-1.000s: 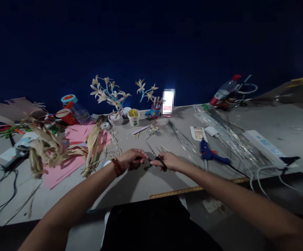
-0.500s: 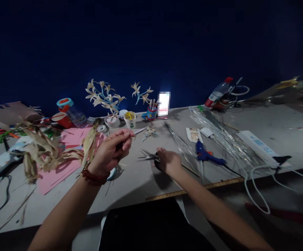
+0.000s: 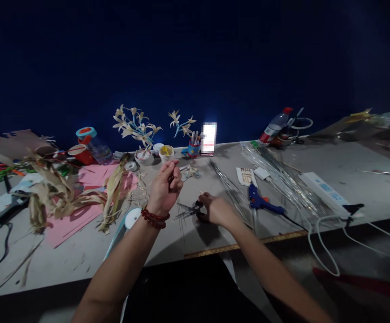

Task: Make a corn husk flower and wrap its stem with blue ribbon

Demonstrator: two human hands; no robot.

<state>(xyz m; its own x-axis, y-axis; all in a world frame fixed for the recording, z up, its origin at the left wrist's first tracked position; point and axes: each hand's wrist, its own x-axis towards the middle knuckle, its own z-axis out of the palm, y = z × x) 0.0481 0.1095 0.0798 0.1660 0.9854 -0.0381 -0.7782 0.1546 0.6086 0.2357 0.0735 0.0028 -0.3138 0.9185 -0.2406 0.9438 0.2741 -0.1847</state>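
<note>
My left hand (image 3: 166,186), with a beaded bracelet on its wrist, is raised over the middle of the table with its fingers closed. Several thin dark wires (image 3: 181,217) hang below its fingers; their upper ends are hidden by the hand. To the right, my right hand (image 3: 215,207) grips black-handled scissors (image 3: 190,209). The blades are apart, point left and lie close to the wires. A small pale tip shows by the right fingertips, too small to name. Beside my left forearm stands a roll of light-blue tape (image 3: 132,218).
Dried corn husks (image 3: 55,197) lie on pink paper (image 3: 70,224) at left. Husk flowers (image 3: 136,123), tubs and a lit phone (image 3: 209,138) stand along the back. To the right are loose wires (image 3: 228,188), a blue glue gun (image 3: 264,202) and a power strip (image 3: 326,190) with cables.
My left hand has moved right, bringing the wires close to the scissors and uncovering the tape roll. My right hand still grips the scissors in nearly the same place.
</note>
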